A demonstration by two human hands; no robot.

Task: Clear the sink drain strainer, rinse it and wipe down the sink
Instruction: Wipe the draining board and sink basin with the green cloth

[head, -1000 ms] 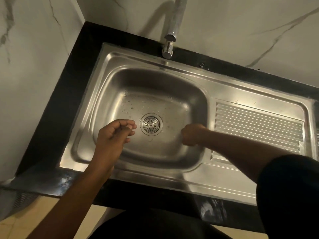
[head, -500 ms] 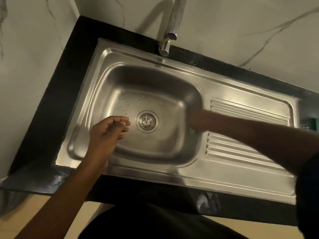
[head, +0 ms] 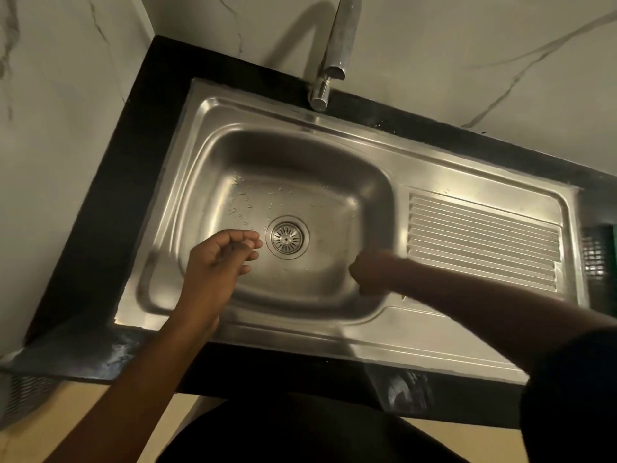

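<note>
The steel sink (head: 207, 155) is set in a black counter. The round drain strainer (head: 287, 237) sits in its drain at the middle of the basin floor, with water drops behind it. My left hand (head: 220, 259) hovers just left of the strainer, fingers loosely curled with the thumb near the fingertips and nothing visible in them. My right hand (head: 370, 272) is down against the basin's right wall, blurred and bunched like a fist. Its fingers are turned away, so anything under them is hidden.
The chrome tap (head: 334, 55) arches over the back rim. A ribbed drainboard (head: 484, 238) lies right of the basin. At the far right edge stand a dark mesh holder (head: 597, 255) and something green (head: 611, 235). Marble walls close the back and left.
My right hand swept up the basin's right wall half a second ago and has come back down toward the front. The left hand has stayed beside the strainer.
</note>
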